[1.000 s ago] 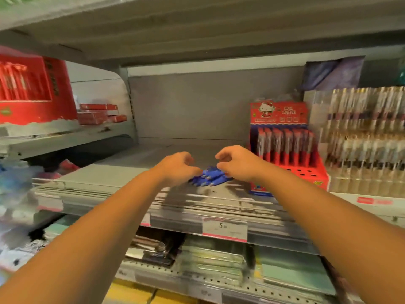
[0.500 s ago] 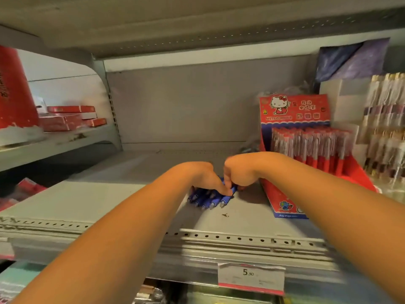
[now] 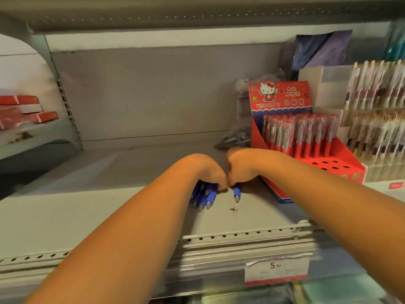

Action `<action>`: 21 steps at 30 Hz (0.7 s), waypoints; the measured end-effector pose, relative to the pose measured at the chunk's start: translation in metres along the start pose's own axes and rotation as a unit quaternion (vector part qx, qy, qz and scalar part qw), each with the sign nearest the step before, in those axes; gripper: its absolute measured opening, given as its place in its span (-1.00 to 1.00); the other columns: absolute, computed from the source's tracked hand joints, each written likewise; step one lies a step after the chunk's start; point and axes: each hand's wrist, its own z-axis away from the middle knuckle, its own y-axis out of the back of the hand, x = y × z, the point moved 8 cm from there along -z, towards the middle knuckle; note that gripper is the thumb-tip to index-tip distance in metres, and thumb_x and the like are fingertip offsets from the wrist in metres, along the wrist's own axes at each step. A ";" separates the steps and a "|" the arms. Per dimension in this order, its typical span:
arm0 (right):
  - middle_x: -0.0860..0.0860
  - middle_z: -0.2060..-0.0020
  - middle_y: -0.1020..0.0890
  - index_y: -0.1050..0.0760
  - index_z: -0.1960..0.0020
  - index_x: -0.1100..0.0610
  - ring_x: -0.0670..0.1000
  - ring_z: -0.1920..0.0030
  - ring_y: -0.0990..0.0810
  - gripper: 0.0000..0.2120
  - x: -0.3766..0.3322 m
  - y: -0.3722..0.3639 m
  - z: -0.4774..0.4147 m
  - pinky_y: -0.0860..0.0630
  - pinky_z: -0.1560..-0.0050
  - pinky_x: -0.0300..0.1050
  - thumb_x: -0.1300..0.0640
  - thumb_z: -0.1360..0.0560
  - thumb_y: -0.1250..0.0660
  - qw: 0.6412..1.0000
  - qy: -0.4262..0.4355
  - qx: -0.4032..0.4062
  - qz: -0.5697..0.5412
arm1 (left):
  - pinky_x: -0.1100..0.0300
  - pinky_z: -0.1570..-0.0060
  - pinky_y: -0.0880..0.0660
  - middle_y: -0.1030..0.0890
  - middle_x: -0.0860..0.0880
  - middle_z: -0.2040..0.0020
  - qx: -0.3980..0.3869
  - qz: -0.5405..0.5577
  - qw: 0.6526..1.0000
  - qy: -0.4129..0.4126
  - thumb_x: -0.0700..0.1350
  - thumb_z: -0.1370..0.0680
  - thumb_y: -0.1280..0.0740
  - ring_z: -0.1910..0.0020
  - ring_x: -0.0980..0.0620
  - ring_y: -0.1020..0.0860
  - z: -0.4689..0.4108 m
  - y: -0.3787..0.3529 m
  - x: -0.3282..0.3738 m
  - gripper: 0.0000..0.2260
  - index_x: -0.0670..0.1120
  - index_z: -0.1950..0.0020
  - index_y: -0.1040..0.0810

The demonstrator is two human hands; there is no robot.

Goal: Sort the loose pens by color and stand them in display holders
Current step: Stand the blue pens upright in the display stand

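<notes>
Several blue pens (image 3: 202, 197) lie on the grey shelf (image 3: 109, 207), tips toward me. My left hand (image 3: 205, 170) is curled down over this bunch and grips it. My right hand (image 3: 240, 166) touches the left one, knuckle to knuckle, and pinches a single blue pen (image 3: 237, 194) set apart from the bunch. To the right stands a red Hello Kitty display holder (image 3: 328, 165) with red pens (image 3: 300, 132) upright in its back rows and empty holes in front.
A bag of loose pens (image 3: 235, 137) lies behind the red holder. More packaged pens in a pale display (image 3: 377, 115) stand at the far right. Red boxes (image 3: 26, 110) sit on the left side shelf. A price tag (image 3: 276, 269) hangs on the shelf's front rail.
The view has moved closer to the shelf. My hands dropped onto the blue pens, and the right hand has drawn one pen to the right, away from the bunch.
</notes>
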 end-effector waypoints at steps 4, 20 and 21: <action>0.11 0.36 -0.44 -0.44 0.23 0.22 0.13 0.28 -0.43 -0.85 0.007 0.000 0.001 -0.38 0.30 -0.12 0.20 -0.46 -0.37 0.997 -0.054 0.030 -0.050 | 0.34 0.53 -0.42 -0.69 -0.18 0.05 0.021 -0.053 0.998 -0.029 -0.21 -0.46 -0.29 0.48 -0.05 -0.57 0.007 0.000 0.003 -0.55 -0.26 -0.36 -0.45; 0.13 0.17 -0.63 -0.48 -0.11 0.23 -0.02 0.34 -0.59 -0.76 0.042 0.017 0.092 -0.58 0.30 -0.14 0.44 -0.52 -0.19 0.666 0.028 0.228 -0.709 | 0.37 0.69 -0.27 -0.54 0.09 0.54 0.219 0.088 0.961 -0.141 -0.22 -0.47 -0.27 0.68 0.19 -0.45 0.051 0.037 0.002 -0.89 -0.21 0.22 -0.54; 0.12 0.21 -0.62 -0.51 -0.08 0.24 -0.02 0.36 -0.56 -0.74 0.047 0.021 0.099 -0.52 0.35 -0.16 0.45 -0.51 -0.15 0.639 0.033 0.247 -0.728 | 0.37 0.66 -0.30 -0.50 0.14 0.60 0.244 0.151 0.942 -0.171 -0.22 -0.45 -0.29 0.66 0.19 -0.46 0.060 0.044 0.005 -0.89 -0.17 0.27 -0.53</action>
